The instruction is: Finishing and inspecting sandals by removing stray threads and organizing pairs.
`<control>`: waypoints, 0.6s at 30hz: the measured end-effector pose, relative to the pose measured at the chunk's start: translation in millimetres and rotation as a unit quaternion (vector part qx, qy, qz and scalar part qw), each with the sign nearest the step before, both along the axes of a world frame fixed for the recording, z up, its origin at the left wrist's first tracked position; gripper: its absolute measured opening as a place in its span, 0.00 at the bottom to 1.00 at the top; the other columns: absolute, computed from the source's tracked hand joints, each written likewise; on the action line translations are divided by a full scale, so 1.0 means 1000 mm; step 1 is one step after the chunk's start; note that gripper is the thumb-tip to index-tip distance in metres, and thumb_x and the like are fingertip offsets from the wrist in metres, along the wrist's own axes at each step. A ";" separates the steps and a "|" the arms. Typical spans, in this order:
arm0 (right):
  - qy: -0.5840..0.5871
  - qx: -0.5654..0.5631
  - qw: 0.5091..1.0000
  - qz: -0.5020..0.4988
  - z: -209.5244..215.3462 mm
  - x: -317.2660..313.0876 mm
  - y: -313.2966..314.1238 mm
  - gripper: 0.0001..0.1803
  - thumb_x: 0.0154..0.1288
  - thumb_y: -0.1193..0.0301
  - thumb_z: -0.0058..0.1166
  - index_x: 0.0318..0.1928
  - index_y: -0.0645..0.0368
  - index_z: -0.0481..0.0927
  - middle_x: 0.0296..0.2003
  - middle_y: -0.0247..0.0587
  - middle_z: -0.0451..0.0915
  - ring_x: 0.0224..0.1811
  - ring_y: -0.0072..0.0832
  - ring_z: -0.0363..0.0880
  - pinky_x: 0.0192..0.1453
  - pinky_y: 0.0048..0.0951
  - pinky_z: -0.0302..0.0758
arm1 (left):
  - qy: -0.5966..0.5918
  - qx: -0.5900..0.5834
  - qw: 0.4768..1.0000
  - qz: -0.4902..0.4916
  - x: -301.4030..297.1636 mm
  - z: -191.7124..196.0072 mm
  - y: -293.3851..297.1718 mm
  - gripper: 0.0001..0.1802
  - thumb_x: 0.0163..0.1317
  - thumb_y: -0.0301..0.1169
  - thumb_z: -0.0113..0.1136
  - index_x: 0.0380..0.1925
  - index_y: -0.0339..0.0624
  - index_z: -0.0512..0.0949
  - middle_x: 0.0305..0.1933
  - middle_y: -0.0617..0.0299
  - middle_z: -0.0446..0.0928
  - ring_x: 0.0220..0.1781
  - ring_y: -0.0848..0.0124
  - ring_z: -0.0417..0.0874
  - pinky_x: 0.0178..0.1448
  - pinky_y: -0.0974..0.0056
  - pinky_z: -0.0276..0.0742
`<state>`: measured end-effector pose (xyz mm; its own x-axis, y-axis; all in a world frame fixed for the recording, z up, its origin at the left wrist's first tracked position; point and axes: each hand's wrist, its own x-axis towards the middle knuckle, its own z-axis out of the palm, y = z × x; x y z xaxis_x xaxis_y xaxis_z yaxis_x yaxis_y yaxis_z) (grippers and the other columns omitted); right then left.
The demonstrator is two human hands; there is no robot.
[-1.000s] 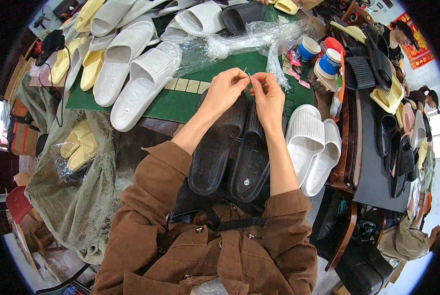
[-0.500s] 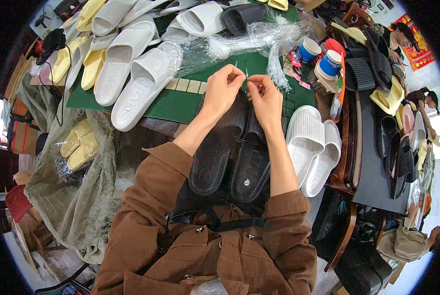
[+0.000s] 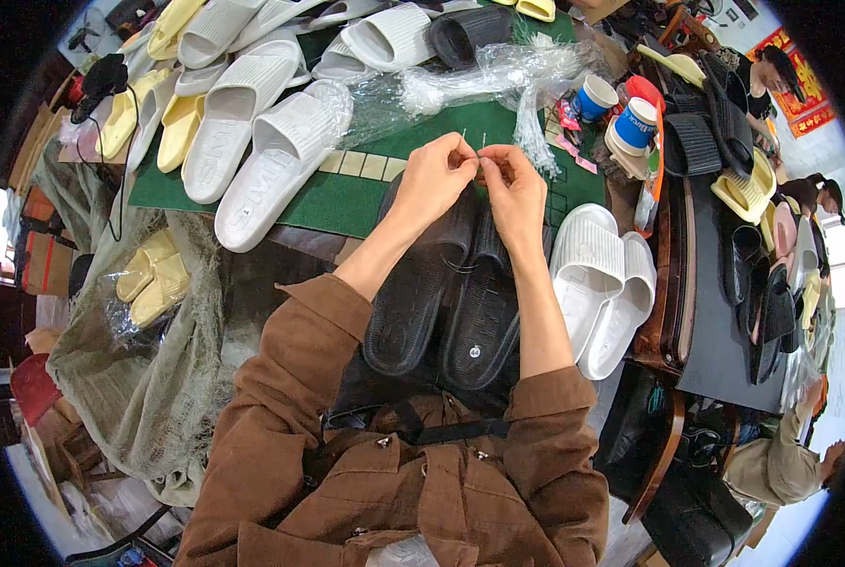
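Both of my hands are raised over a pair of black slides, fingertips almost touching. Between thumb and forefinger, my left hand [image 3: 431,181] pinches a thin plastic strand [image 3: 484,142]; its fine pale ends poke up above the fingers. My right hand [image 3: 517,196] is pinched on the same strand from the other side. Beneath my wrists lie the left black slide [image 3: 403,321] and the right black slide [image 3: 484,326], side by side with toes pointing away. A thin dark loop shows between their straps. My fingers hide most of the strand.
White slides [image 3: 586,269] lie right of the black pair. Grey and yellow slides [image 3: 238,118] crowd the left of the green mat [image 3: 347,213]. Clear bags with a bundle of white strands [image 3: 441,90] lie beyond my hands, near blue-and-white cups [image 3: 635,125]. Other people sit far right.
My hands have moved slightly closer together, and the strand's ends now stand up side by side above the fingertips. The slides have stayed in place. A person at the far right has shifted.
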<state>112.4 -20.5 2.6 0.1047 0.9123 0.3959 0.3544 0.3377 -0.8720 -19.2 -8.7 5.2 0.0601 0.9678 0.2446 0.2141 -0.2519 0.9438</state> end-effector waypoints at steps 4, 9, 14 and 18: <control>-0.031 0.014 0.999 -0.029 0.001 0.000 0.000 0.04 0.62 0.78 0.55 0.38 0.64 0.80 0.31 0.44 0.81 0.29 0.27 0.79 0.35 0.27 0.75 | -0.025 0.022 0.999 0.027 0.001 0.004 -0.002 0.08 0.59 0.28 0.60 0.34 0.33 0.79 0.29 0.58 0.81 0.30 0.72 0.79 0.36 0.65 0.75; -0.057 0.011 0.998 -0.011 0.004 -0.001 -0.003 0.04 0.63 0.78 0.55 0.38 0.64 0.80 0.30 0.45 0.80 0.28 0.29 0.79 0.35 0.28 0.75 | -0.135 0.028 0.988 0.064 0.000 0.000 0.002 0.09 0.61 0.30 0.61 0.36 0.34 0.80 0.31 0.63 0.80 0.32 0.76 0.77 0.39 0.69 0.74; -0.092 0.041 0.995 0.006 0.002 0.000 -0.002 0.06 0.66 0.75 0.55 0.41 0.62 0.81 0.28 0.35 0.80 0.26 0.18 0.74 0.32 0.23 0.71 | -0.185 0.009 0.982 0.033 -0.005 0.000 0.004 0.06 0.62 0.27 0.60 0.36 0.35 0.78 0.34 0.64 0.80 0.33 0.78 0.76 0.40 0.71 0.73; -0.068 -0.031 0.997 0.017 0.007 -0.001 -0.004 0.06 0.66 0.75 0.54 0.41 0.62 0.81 0.28 0.37 0.80 0.24 0.21 0.75 0.30 0.25 0.72 | -0.184 0.005 0.982 0.034 -0.004 -0.002 0.004 0.06 0.63 0.27 0.59 0.35 0.34 0.78 0.33 0.64 0.79 0.33 0.78 0.76 0.39 0.71 0.73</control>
<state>110.9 -24.3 9.4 0.0231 0.9376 0.3470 0.4596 0.2983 -0.8365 -23.5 -5.2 3.2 -0.0986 0.9639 0.2475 -0.1247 -0.2588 0.9579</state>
